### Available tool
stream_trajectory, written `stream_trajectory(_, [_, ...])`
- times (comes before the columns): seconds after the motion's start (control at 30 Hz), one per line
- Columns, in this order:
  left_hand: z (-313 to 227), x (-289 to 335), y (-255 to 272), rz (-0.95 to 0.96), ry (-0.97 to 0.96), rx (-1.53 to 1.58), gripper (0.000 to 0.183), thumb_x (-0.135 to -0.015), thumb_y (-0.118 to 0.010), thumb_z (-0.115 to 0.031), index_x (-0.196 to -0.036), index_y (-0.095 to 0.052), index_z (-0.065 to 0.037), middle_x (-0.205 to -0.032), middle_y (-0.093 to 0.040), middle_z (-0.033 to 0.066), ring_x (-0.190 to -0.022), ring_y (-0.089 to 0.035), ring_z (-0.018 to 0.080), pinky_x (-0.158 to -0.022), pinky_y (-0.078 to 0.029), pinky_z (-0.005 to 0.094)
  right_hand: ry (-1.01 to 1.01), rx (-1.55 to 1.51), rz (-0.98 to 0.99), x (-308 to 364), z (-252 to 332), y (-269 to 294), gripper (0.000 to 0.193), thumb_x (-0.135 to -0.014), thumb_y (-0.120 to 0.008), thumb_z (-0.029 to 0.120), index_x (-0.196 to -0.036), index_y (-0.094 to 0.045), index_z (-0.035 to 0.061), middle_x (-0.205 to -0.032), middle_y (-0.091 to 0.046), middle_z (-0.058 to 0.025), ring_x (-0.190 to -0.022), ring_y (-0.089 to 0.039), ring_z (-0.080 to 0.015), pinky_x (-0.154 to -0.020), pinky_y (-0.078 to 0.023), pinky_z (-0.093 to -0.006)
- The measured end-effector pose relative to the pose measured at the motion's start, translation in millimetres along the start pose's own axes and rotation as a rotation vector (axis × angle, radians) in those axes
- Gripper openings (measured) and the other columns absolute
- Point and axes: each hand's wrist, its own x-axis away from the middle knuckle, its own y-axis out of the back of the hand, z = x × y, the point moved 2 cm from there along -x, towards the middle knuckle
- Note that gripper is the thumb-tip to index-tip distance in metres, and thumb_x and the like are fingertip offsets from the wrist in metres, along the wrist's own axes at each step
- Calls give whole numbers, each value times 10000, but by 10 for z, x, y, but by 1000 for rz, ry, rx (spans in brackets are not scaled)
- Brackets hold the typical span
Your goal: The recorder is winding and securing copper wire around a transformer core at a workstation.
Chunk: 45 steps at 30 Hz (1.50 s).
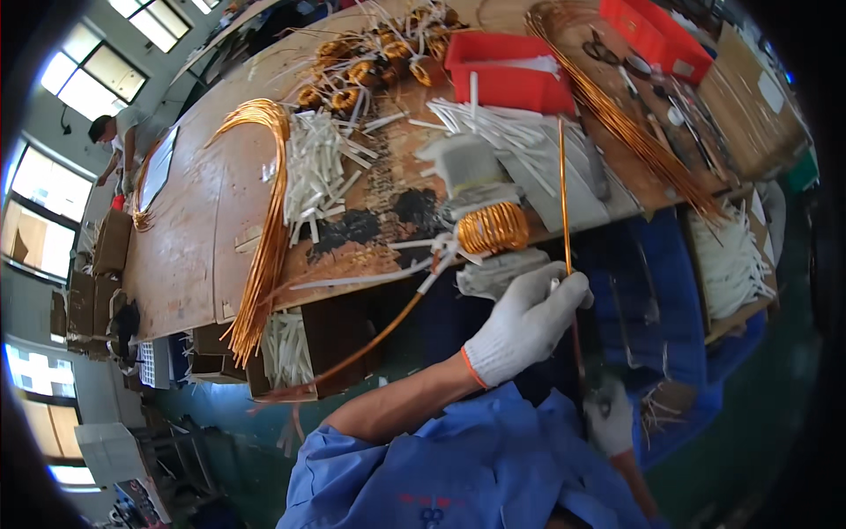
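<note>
One wire bundle (278,194) is draped over the front edge of the tabletop (189,247); the copper-wound coil (492,229) is set by that edge, apart from an upright copper wire (565,194). The left forearm (405,401) is slanted up rightward, the wire pinched in the left hand (533,317); the right hand (610,414) is held lower, its blurred grip impossible to tell.

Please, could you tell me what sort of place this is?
Most likely a coil-winding workshop: there is a wound coil at the edge of a wooden bench, a pile of coils, and bundles of copper-coloured wire.
</note>
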Motion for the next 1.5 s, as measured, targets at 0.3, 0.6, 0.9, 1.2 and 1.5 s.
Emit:
stream_trajectory(0.3, [202, 151, 100, 172, -64, 532, 963, -1034, -520, -803, -1478, -575, 49, -794, -507, 40, -673, -544, 189, -632, -480, 353, 442, -253, -156, -380, 1537, 551, 342, -1051, -630, 54, -1365, -709, -56, -1138, -759, -134, -942, -711, -178, -859, -561, -306])
stream_trajectory(0.6, [175, 217, 287, 243, -12, 939, 978, -1072, -434, -790, -1574, -501, 46, -1299, -690, 204, -1224, -666, 379, -1088, -491, 643, 621, -117, -188, -424, 1739, 922, 371, -1123, -651, 260, -1322, -742, -39, -874, -666, -69, -700, -593, -137, -661, -493, -306])
stream_trajectory(0.9, [472, 718, 887, 144, 243, 220, 517, -1151, -558, -469, -1234, -687, 25, -717, -551, 34, -631, -608, 197, -595, -519, 361, 700, -21, 33, -546, 1943, 625, 354, -1091, -701, 264, -1267, -760, -38, -926, -748, -168, -766, -713, -309, -689, -531, -394])
stream_trajectory(1.2, [-184, 400, 2603, -706, -389, -1483, 188, -1010, -723, -118, -1187, -778, -89, -1088, -767, 182, -1012, -760, 390, -887, -603, 442, 500, -95, 146, -717, 1939, 423, 270, -1020, -724, 171, -1197, -784, -24, -818, -701, -119, -652, -659, -229, -621, -505, -343])
stream_trajectory(1.5, [-615, -646, 3424, -628, -120, -1834, 257, -1032, -602, -212, -1162, -746, -45, -1046, -764, 279, -1016, -730, 497, -903, -567, 586, 662, -42, 206, -689, 2239, 384, 266, -948, -744, 33, -1210, -774, -4, -808, -680, -111, -648, -629, -228, -601, -486, -356])
